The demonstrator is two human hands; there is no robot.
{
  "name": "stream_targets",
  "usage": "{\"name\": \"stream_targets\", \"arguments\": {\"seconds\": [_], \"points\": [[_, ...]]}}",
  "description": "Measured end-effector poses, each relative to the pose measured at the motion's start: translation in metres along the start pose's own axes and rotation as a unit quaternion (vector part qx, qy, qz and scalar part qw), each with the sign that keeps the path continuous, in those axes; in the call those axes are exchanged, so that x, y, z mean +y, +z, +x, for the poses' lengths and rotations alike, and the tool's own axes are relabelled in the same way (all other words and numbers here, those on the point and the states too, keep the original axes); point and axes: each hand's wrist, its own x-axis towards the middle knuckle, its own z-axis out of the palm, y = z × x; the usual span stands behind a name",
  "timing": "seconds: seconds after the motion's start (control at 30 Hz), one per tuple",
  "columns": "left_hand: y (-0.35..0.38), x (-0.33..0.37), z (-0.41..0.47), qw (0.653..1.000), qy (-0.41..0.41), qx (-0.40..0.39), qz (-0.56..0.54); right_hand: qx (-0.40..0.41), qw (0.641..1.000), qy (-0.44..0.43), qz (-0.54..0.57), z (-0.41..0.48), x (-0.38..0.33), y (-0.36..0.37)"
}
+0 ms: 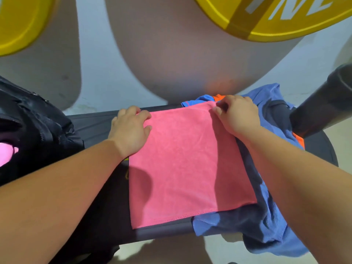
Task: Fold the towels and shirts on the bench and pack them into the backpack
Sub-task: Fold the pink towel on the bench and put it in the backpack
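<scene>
Head view. Your left hand (129, 130) curls its fingers over the far left corner of the pink towel (190, 164); your right hand (238, 115) pinches the far right corner. The towel, a flat terry rectangle with a stitched near hem, lies on the dark padded bench (91, 126). Its near edge stops just short of the bench edge, and its right side overlaps a crumpled blue shirt (266, 225). The black backpack (34, 121) sits at the left, with bare bench between. Above, a yellow disc (276, 20) bears white letters, cut off and unreadable.
</scene>
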Motion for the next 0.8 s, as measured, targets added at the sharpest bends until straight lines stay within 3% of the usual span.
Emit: {"name": "stream_targets", "arguments": {"seconds": [0.2, 0.37, 0.53, 0.67, 0.8], "points": [[0.000, -0.011, 0.016, 1.000, -0.021, -0.006, 0.009, -0.079, 0.996, -0.033, -0.009, 0.023, -0.002, -0.002], [-0.008, -0.017, 0.028, 0.999, -0.019, -0.042, -0.019, -0.065, 0.992, -0.108, -0.007, 0.030, -0.005, -0.002], [-0.015, -0.023, 0.037, 0.996, 0.007, -0.070, -0.057, -0.091, 0.994, -0.046, 0.036, 0.034, -0.008, -0.010], [-0.021, -0.019, 0.039, 0.991, -0.063, -0.041, -0.108, -0.091, 0.992, -0.005, 0.093, 0.034, -0.006, -0.019], [-0.030, -0.017, 0.034, 0.984, -0.118, -0.075, -0.109, -0.084, 0.983, 0.015, 0.160, 0.030, -0.005, -0.032]]}}
